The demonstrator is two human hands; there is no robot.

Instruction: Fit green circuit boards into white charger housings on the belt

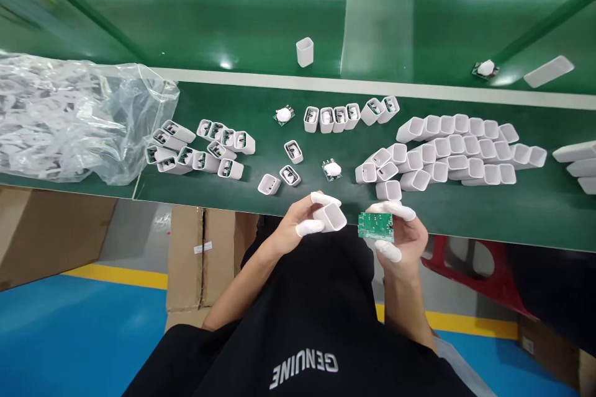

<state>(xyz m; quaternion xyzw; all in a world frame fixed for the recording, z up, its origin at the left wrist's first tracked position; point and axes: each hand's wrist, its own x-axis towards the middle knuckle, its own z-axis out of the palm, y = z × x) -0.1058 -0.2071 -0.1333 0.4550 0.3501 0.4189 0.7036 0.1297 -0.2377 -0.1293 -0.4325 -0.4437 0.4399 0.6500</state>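
Observation:
My left hand [305, 220], with white finger cots on thumb and finger, grips a white plastic housing [333, 217] whose open end faces right. Held between the covered thumb and finger of my right hand [401, 232] is a green circuit board [375, 226], its soldered face toward me. A small gap separates board and housing, both at the bench's front edge. Just beyond them on the bench lies a loose circuit board [331, 169] with a white blob on it. Two housings with boards inside [290, 175] [293, 152] and another housing [269, 184] sit to its left.
Many white housings [437, 147] are grouped on the right of the green bench [223, 94]. Filled housings stand in a row [326, 119] and in a left cluster [195, 158]. A clear plastic bag [93, 118] of white parts covers the left end. Cardboard boxes [181, 254] and a red stool [488, 273] are below.

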